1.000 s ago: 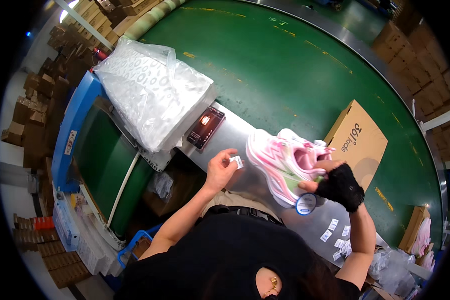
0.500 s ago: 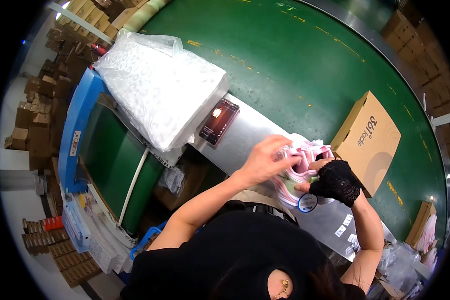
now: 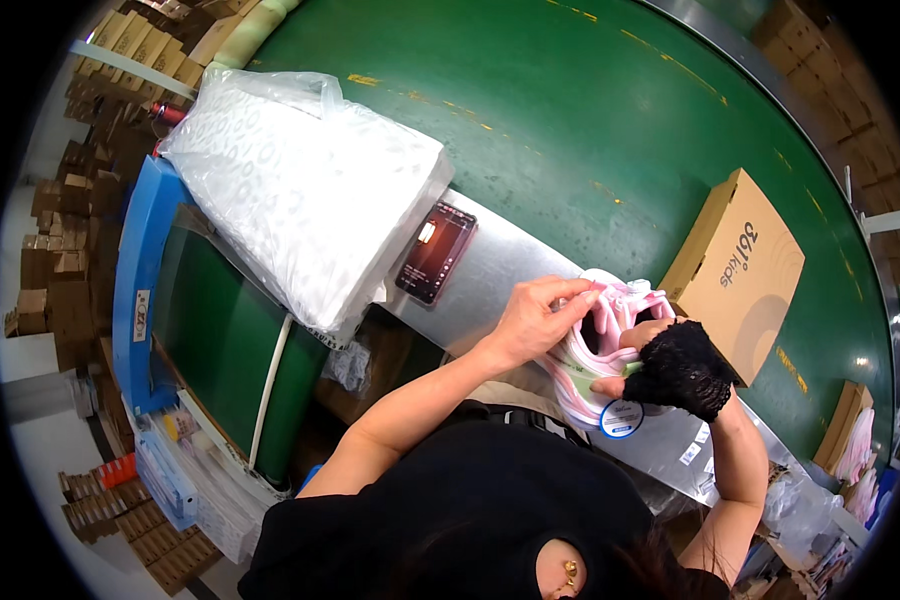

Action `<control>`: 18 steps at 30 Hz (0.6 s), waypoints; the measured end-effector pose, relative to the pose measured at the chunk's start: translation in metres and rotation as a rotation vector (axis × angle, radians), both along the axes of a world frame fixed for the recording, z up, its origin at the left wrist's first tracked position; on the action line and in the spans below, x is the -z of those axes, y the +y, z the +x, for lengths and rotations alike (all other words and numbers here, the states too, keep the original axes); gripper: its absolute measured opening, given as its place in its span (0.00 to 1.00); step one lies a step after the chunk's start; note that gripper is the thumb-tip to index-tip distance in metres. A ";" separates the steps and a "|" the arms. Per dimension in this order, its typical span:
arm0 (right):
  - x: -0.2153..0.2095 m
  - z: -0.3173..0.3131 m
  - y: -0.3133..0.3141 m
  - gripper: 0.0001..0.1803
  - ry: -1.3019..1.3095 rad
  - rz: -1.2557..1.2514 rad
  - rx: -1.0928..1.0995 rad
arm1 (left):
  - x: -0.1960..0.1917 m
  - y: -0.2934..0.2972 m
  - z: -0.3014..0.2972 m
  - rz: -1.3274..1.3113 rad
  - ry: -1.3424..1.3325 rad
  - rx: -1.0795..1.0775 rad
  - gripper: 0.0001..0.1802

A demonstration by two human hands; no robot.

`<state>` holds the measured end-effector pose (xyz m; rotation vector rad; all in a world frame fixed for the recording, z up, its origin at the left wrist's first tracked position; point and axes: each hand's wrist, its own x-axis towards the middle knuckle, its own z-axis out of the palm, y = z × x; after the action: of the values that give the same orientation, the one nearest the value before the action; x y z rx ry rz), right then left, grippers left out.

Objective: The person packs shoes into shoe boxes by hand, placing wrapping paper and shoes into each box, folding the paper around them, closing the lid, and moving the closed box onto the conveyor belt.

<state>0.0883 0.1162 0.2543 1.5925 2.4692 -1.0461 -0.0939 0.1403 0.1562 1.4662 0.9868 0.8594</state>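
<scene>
A pair of pink and white sneakers [image 3: 582, 378] with a pale green patch is held together just in front of me, above the metal ledge. A round white tag with a blue rim [image 3: 621, 419] hangs from them. My right hand [image 3: 675, 370], in a black lace fingerless glove, grips the pair from the right, fingers partly inside a shoe opening and thumb on the side. My left hand [image 3: 542, 318] is closed at the other shoe, thumb and forefinger pinching its upper edge near the opening. Its remaining fingers are curled.
A tan shoebox [image 3: 738, 280] lies on the green conveyor belt [image 3: 530, 110] beyond my right hand. To the left are a plastic-wrapped stack of white patterned paper [image 3: 305, 190] and a phone [image 3: 437, 252] on the metal ledge [image 3: 510, 262]. A blue frame [image 3: 142, 290] stands farther left.
My left hand has gone from spread fingers over the shoes to a pinch on one shoe's edge. The shoes have tilted slightly, showing a dark opening. My right hand keeps its grip.
</scene>
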 end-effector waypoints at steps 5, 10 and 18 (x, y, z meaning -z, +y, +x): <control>-0.003 -0.006 0.005 0.21 -0.038 0.101 -0.097 | 0.010 -0.001 -0.001 -0.262 -0.224 -0.074 0.12; -0.009 -0.014 0.011 0.24 -0.074 0.061 -0.104 | 0.004 -0.002 -0.009 -0.318 -0.288 -0.119 0.13; -0.001 -0.012 -0.007 0.24 -0.037 0.179 -0.168 | 0.015 -0.019 -0.011 -0.087 -0.131 -0.124 0.14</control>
<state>0.0761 0.1093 0.2550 1.3981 2.6815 -0.7859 -0.1048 0.1214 0.1409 1.2694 1.0112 0.9774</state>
